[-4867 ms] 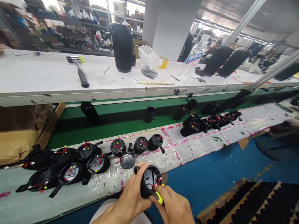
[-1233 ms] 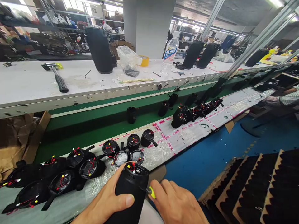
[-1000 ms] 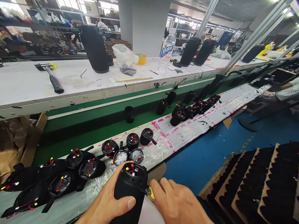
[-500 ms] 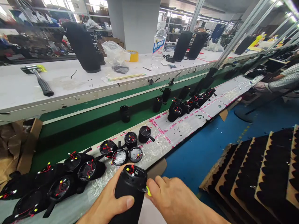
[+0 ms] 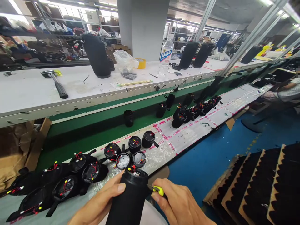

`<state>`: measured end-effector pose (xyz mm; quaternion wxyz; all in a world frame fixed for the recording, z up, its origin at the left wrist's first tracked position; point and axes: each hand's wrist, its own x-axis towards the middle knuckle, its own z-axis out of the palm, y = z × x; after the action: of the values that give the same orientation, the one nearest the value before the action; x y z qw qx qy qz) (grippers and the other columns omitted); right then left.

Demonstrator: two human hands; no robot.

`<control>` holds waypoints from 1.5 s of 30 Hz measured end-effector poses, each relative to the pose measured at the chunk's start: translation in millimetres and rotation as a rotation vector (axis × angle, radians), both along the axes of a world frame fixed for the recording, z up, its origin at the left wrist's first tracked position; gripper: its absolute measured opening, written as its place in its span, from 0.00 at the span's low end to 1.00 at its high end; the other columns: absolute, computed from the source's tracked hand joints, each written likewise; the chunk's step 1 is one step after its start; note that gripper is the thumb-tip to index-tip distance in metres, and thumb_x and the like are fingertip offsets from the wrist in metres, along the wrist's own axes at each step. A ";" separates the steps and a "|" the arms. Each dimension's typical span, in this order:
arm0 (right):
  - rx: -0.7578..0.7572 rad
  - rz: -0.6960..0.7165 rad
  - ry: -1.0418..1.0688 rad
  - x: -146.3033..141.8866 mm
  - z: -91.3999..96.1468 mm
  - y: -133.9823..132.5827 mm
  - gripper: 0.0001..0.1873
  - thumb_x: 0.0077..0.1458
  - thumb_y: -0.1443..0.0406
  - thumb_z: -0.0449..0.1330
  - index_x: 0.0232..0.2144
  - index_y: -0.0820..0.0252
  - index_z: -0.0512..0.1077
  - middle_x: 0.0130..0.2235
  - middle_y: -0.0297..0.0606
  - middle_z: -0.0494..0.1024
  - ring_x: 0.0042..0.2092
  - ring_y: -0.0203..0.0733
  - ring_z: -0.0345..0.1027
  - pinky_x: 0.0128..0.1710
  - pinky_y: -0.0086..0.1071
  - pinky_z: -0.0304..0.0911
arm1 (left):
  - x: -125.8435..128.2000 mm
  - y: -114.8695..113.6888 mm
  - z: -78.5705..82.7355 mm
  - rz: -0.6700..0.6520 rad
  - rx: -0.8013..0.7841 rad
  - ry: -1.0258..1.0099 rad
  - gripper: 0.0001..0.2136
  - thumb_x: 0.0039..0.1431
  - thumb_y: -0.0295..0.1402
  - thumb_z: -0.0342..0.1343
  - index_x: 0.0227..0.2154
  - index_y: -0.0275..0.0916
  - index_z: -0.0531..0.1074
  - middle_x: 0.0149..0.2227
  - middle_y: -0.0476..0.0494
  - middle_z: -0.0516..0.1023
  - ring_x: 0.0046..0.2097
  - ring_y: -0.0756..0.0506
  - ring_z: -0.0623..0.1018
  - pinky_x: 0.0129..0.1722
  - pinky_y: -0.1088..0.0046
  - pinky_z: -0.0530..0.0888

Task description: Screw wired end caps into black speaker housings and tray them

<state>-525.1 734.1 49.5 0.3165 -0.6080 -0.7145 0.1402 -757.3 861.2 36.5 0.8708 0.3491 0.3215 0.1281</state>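
My left hand (image 5: 103, 197) is wrapped around a black cylindrical speaker housing (image 5: 128, 200), its thumb along the near side. The housing stands tilted, its open top toward me, with red wires and small white and yellow connectors showing inside the rim. On its right, my right hand (image 5: 178, 200) is closed around a tool with a yellow-green handle (image 5: 158, 190). A thin dark tip juts from that handle toward the housing's side, just below the rim; whether it touches cannot be made out. The rest of the tool is hidden in my fingers.
Several similar housings (image 5: 64, 187) with wires lie on the plastic-covered bench (image 5: 161, 153); more stand on the green conveyor belt (image 5: 112, 115). A hammer (image 5: 59, 86) and a water bottle (image 5: 166, 53) are on the white shelf. Stacked cardboard trays (image 5: 236, 187) fill the lower right. A co-worker's arm (image 5: 288, 90) shows at far right.
My right hand has moved slightly right and away from the housing, so the tool's thin tip now shows. My left thumb has shifted up toward the rim. The view has tilted a little.
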 end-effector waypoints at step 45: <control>0.095 -0.008 -0.686 -13.0 -2.6 9.8 0.05 0.66 0.66 0.54 0.38 0.53 0.59 0.24 0.29 0.71 0.19 0.41 0.69 0.17 0.38 0.46 | 22.5 -12.3 20.5 -0.100 0.652 0.434 0.40 0.53 0.47 0.65 0.67 0.49 0.55 0.63 0.42 0.72 0.66 0.30 0.67 0.68 0.49 0.60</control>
<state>-538.0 743.9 46.9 0.0865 -0.6071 -0.7826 -0.1070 -734.8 848.9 56.9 0.6310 0.6417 0.4233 0.1043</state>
